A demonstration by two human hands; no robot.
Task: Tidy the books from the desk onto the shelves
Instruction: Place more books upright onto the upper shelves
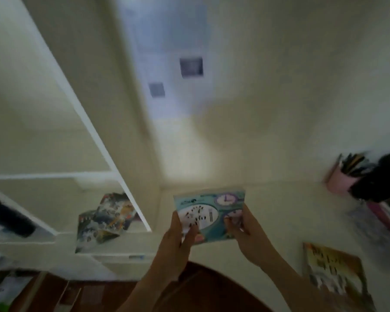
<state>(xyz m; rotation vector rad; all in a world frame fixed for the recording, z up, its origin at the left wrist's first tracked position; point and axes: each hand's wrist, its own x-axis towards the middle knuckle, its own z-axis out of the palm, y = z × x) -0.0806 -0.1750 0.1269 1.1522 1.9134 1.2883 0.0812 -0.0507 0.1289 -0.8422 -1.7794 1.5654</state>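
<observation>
Both hands hold a teal book (212,207) with a purple clock on its cover, lifted above the white desk (275,212). My left hand (178,235) grips its lower left edge with the thumb on the cover. My right hand (243,230) grips its lower right edge. The white shelf unit (95,131) stands to the left, and a colourful book (108,219) leans inside its lower compartment. An orange and yellow book (333,273) lies flat on the desk at the right. The view is blurred.
A pink pen pot (340,179) with pencils stands at the desk's far right beside a dark object (383,176). Pink-edged books (387,217) lie below it. A dark item (9,218) sits on a left shelf. Brown floor (95,296) shows below.
</observation>
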